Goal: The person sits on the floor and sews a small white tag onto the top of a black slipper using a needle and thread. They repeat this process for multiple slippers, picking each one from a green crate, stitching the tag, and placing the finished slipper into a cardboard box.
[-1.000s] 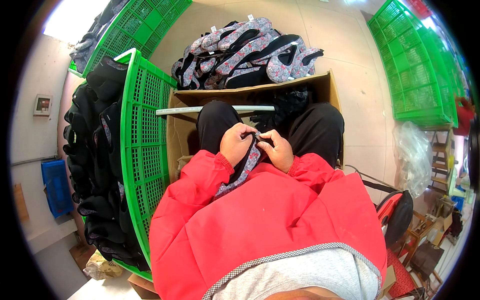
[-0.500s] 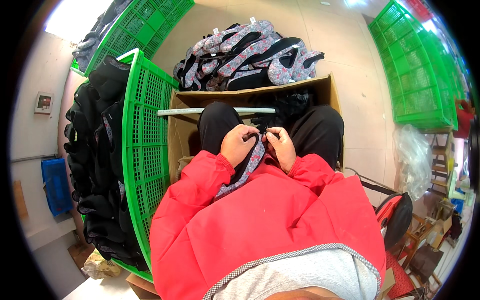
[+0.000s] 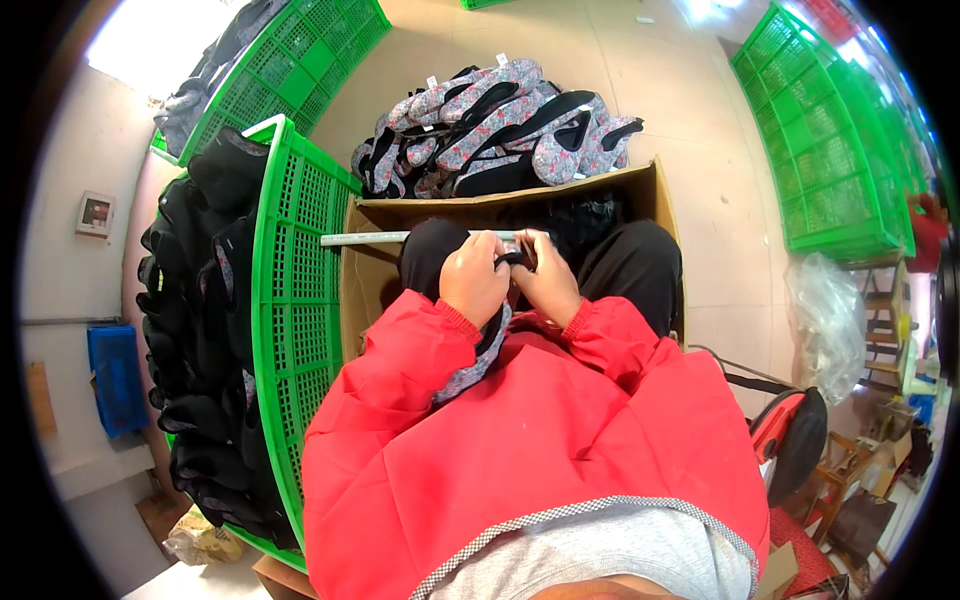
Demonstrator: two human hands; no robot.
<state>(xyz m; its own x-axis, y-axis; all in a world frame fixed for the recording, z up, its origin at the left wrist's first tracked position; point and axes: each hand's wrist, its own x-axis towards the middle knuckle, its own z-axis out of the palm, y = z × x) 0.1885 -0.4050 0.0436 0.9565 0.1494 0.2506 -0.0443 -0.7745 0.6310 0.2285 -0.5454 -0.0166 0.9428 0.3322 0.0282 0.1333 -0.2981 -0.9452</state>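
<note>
Over my lap, my left hand and my right hand are close together, fingers bent and pinching. Between them a black strip curves from one set of fingers to the other. It appears to belong to a padded grey floral fabric piece with black edging, which hangs below my left hand and lies partly against my red sleeve. My fingertips hide the exact grip. Just beyond my hands, a pale rod lies across an open cardboard box around my knees.
Past the box lies a heap of floral and black padded pieces. At my left stands a green crate full of black pieces. More green crates stand far right, near a clear plastic bag. Black material sits inside the box.
Both hands have moved slightly farther from my body, with the right hand turned more upright. The black strip now shows as a curve between my fingers. The whole view has shifted slightly.
</note>
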